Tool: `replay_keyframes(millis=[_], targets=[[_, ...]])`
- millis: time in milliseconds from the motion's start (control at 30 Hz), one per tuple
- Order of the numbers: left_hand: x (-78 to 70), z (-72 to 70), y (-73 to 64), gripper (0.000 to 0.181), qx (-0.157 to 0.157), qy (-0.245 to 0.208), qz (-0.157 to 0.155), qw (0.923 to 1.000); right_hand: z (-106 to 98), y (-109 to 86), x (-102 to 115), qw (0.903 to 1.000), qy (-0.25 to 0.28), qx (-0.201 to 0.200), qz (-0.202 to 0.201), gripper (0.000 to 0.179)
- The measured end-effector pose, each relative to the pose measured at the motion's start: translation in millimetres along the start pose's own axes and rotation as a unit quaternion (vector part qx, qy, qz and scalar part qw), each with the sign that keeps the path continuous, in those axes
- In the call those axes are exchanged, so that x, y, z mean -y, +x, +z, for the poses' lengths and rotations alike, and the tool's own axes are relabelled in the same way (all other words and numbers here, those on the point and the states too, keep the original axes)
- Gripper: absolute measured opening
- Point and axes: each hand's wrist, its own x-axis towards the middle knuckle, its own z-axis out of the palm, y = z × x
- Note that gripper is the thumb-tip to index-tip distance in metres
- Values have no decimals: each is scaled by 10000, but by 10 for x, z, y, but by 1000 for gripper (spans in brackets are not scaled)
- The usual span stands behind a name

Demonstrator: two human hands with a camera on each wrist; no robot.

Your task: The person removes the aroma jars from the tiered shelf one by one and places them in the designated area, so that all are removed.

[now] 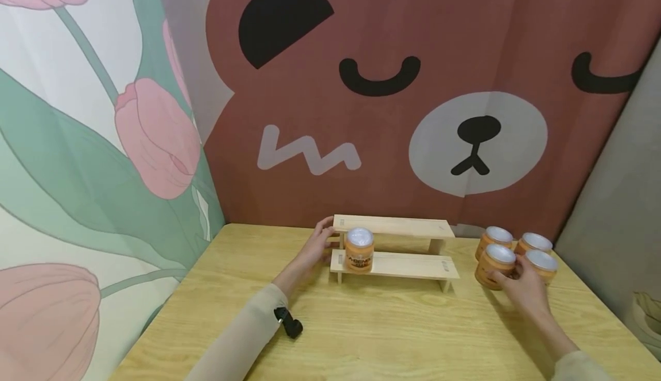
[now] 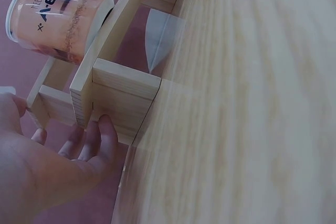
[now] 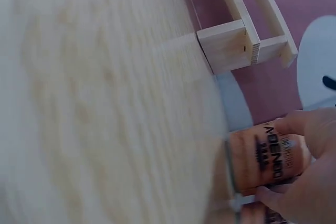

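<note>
A two-step wooden rack stands at the table's back, with one orange can upright at the left of its lower step. My left hand is at the rack's left end; in the left wrist view its loosely bent fingers touch the lower step's end, with the thumb near the upper step. To the rack's right, my right hand pinches the front-left orange can of a group between thumb and fingers. That can, with its silver lid, appears to stand on the table. Part of its side is hidden by the fingers.
Several more orange cans stand close around the held one, including a back-left can and a back-right can. Behind the wooden table hangs a bear-print curtain. A black strap clip hangs at the left sleeve.
</note>
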Motion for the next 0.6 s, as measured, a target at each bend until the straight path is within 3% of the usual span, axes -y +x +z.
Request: replay_keyframes(millis=[167, 267, 433, 600], targets=[[19, 21, -7, 55, 20, 7, -21, 10000, -58, -33, 152, 9981, 536, -291, 55, 67], [19, 31, -9, 54, 27, 49, -22, 10000, -96, -47, 308, 9963, 591, -617, 76, 63], [12, 24, -12, 55, -16, 102, -25, 9999, -94, -48, 650, 9931, 750, -879, -177, 59], [6, 6, -22, 56, -33, 120, -28, 9999, 26, -100, 920, 9904, 974, -845, -504, 49]])
